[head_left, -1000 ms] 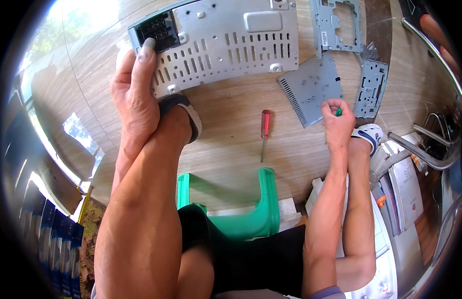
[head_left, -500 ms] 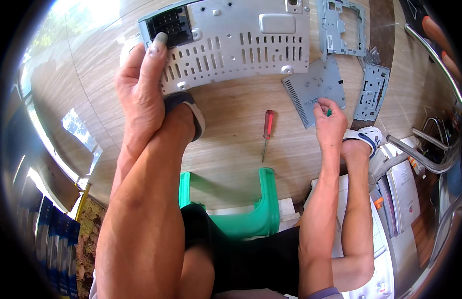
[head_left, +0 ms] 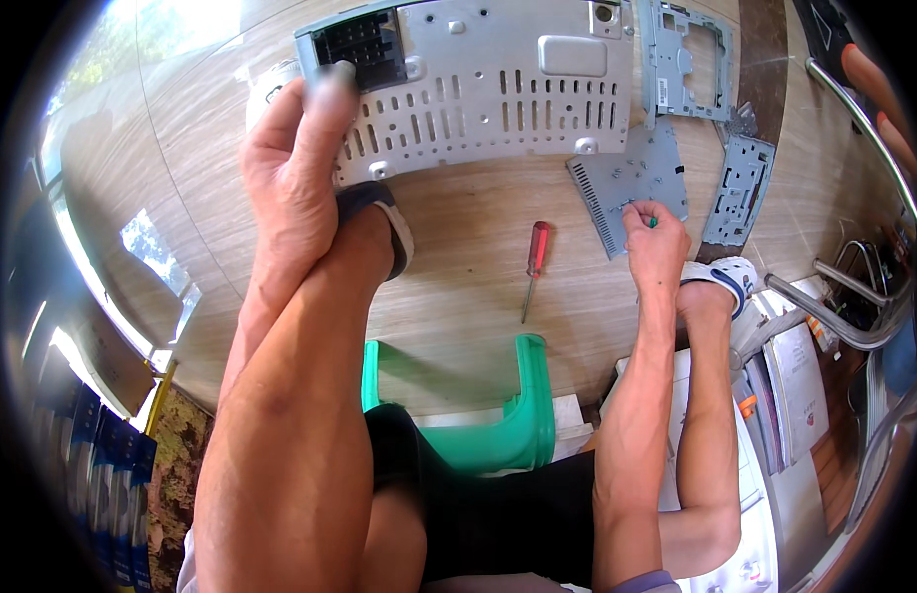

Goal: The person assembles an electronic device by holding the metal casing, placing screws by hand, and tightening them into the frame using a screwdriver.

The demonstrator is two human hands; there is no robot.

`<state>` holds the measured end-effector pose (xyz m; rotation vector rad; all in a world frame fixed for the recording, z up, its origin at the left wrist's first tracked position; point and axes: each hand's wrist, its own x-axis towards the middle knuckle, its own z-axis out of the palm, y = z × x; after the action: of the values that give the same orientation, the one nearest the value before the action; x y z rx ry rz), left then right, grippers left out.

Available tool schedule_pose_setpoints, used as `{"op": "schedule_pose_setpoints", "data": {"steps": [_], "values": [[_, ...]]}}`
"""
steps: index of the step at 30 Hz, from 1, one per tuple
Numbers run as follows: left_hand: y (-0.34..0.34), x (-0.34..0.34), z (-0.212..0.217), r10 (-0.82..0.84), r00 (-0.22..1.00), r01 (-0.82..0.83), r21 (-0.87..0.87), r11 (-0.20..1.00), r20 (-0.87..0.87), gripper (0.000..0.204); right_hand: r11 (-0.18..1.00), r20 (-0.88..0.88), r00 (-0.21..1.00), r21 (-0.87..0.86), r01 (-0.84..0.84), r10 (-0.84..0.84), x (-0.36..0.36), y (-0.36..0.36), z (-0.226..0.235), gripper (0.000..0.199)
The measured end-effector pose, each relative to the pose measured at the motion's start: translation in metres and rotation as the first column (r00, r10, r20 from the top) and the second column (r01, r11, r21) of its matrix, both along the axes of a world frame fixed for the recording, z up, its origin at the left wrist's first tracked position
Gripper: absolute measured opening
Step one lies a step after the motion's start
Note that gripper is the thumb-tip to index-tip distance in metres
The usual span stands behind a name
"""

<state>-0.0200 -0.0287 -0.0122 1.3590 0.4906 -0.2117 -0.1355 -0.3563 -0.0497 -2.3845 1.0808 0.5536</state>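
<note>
My left hand (head_left: 298, 178) grips the left end of a silver, slotted metal electronics housing (head_left: 478, 119), its blurred thumb over the edge by a black multi-pin socket (head_left: 360, 51). The housing is held up above the floor. My right hand (head_left: 659, 242) is closed, with a bit of a green object (head_left: 653, 222) showing between the fingers; the rest is hidden. That hand is at the near edge of a flat grey metal plate (head_left: 638, 183), where several small screws lie. A red-handled screwdriver (head_left: 536, 257) rests on the floor between my hands.
A grey metal frame (head_left: 666, 79) and a slotted bracket (head_left: 740, 188) lie at the right. Below me is a green plastic stool (head_left: 533, 415). Chrome tubing (head_left: 844, 321) and another person's fingers (head_left: 878, 94) show at the far right, books (head_left: 799, 385) lower down.
My left hand and the metal housing have shifted slightly to the right and a little nearer. My right hand stays almost in place over the plate.
</note>
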Motion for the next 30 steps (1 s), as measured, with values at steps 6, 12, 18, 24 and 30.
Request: {"op": "schedule_pose_setpoints", "data": {"steps": [6, 12, 18, 24, 30], "values": [[0.001, 0.000, -0.001, -0.010, 1.000, 0.010, -0.003, 1.000, 0.004, 0.025, 1.000, -0.024, 1.000, -0.017, -0.014, 0.014, 0.003, 0.003, 0.002, 0.026], [0.001, 0.000, -0.001, -0.028, 1.000, 0.028, -0.012, 1.000, 0.009, 0.025, 0.996, -0.028, 0.997, -0.049, -0.073, 0.072, 0.008, 0.004, 0.002, 0.027], [0.002, -0.001, -0.003, -0.021, 1.000, 0.021, -0.024, 0.999, 0.016, 0.024, 0.991, -0.036, 0.994, -0.077, -0.110, 0.107, 0.011, 0.006, 0.003, 0.027], [0.005, -0.002, -0.002, -0.037, 0.999, 0.038, -0.054, 0.998, 0.022, 0.025, 0.988, -0.032, 0.993, -0.096, -0.119, 0.116, 0.016, 0.010, 0.004, 0.027], [0.000, -0.002, 0.002, -0.040, 0.999, 0.039, -0.142, 0.989, -0.006, 0.027, 0.994, 0.126, 0.987, 0.056, 0.095, -0.101, 0.003, -0.012, 0.010, 0.021]]}}
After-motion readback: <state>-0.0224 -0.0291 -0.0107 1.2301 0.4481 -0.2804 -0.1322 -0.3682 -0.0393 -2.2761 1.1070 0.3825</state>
